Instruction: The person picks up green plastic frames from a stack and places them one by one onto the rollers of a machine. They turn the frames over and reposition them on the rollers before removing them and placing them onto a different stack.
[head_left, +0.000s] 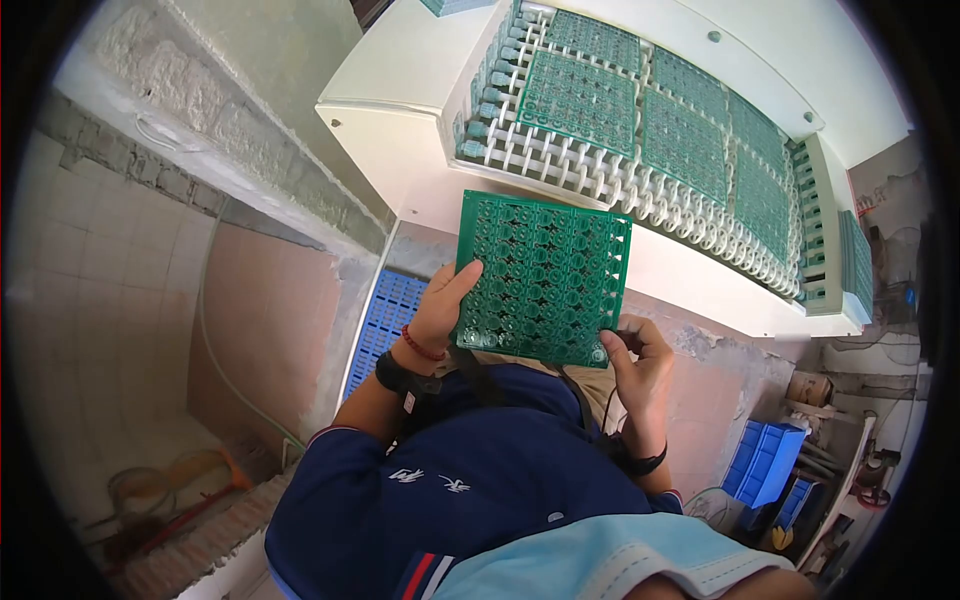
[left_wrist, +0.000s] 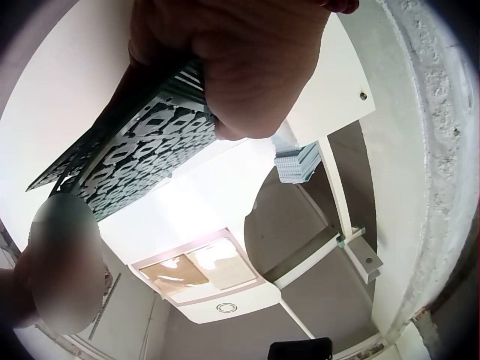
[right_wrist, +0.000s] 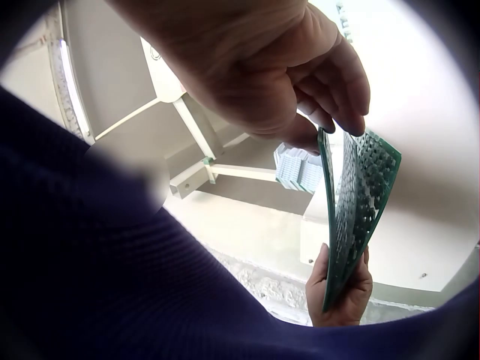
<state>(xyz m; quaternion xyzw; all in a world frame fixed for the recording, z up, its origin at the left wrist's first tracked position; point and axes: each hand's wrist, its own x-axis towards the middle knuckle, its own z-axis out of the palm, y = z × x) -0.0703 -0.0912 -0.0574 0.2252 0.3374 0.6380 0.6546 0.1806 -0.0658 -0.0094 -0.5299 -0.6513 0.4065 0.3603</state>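
Observation:
A small stack of green circuit board panels (head_left: 543, 280), full of cut-outs, is held up in front of the body. My left hand (head_left: 441, 305) grips its left edge, thumb on the near face. At the lower right corner, my right hand (head_left: 640, 358) pinches the panel between thumb and fingers. Seen from the right wrist, the near panel (right_wrist: 330, 225) and another panel (right_wrist: 382, 169) spread apart toward the right hand (right_wrist: 262, 82). They come together in the left hand (right_wrist: 341, 300) at the other end.
Beyond the hands stands a white machine (head_left: 385, 140) with a bed of rollers (head_left: 600, 185). Several green panels (head_left: 578, 100) lie flat on those rollers. A blue slatted crate (head_left: 385, 315) is at lower left, a blue bin (head_left: 762, 462) at lower right. A rough concrete ledge (head_left: 230, 130) runs along the left.

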